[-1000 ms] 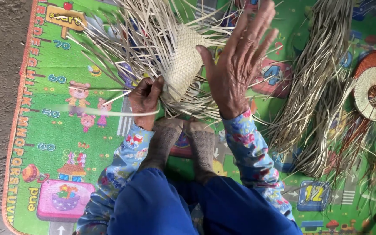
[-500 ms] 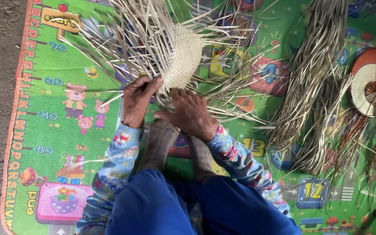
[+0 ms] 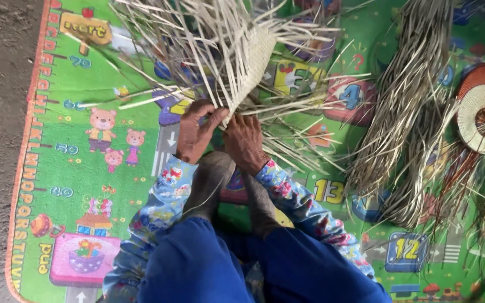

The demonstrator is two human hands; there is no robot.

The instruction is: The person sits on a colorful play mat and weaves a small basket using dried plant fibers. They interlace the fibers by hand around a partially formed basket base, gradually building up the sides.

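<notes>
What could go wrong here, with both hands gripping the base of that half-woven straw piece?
1. Both hands, the left hand and right hand, pinch the woven panel at its lower edge only; the unwoven loose strands fan out freely and could slip out of the weave or tangle.
2. The thin strands bend sharply at the grip and may kink or snap.
3. The spare straw bundle lies close by on the play mat; stray ends could snag in it.

Illumination is soft, even daylight with no glare and only faint shadow beneath the left hand [image 3: 196,132] and right hand [image 3: 246,141], while the straw strands [image 3: 209,50] above the grip show slight motion blur (fine detail is lost there).
</notes>
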